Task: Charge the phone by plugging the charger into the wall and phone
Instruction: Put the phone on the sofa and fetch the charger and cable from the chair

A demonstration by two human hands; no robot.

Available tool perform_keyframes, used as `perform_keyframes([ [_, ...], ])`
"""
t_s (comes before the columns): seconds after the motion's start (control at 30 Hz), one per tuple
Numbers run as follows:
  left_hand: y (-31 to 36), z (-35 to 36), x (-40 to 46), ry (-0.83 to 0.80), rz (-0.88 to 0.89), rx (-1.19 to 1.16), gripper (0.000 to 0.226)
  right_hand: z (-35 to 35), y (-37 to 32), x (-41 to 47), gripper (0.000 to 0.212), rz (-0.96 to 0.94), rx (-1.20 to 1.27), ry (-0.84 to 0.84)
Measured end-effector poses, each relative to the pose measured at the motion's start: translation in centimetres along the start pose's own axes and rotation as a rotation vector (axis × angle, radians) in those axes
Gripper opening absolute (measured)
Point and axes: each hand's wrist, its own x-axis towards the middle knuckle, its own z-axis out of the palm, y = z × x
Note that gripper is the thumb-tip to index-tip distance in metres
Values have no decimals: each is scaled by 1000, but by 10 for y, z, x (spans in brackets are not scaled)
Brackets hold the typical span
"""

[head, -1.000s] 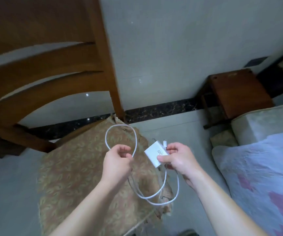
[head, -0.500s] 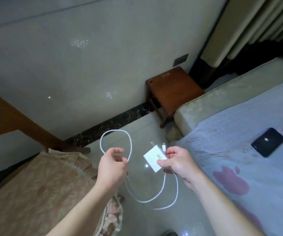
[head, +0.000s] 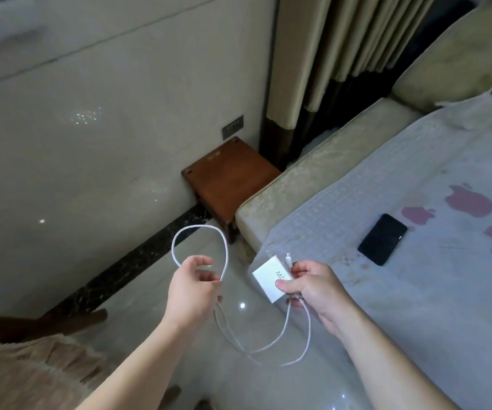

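Your right hand (head: pixel 313 287) pinches the white square charger brick (head: pixel 270 278) with grey lettering partly covered by your thumb, together with the cable's small plug end (head: pixel 289 258) jutting above your fingers, while your left hand (head: pixel 193 287) is closed around a loop of the thin white cable (head: pixel 199 241), the rest sagging in two strands between your hands above the glossy floor. The black rectangular phone (head: pixel 382 239) lies screen-dark on the pale blue bedspread with purple blotches (head: pixel 416 291), well apart from your right hand. The dark wall socket plate (head: pixel 233 127) sits above the brown wooden stool (head: pixel 230 173); its openings are too small to make out.
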Motion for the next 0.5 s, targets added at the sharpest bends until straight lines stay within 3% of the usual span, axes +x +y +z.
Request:
perform_keyframes([
  [0.5, 70, 73, 120, -258, 108, 103, 35, -40, -40, 97, 33, 49, 110, 142],
])
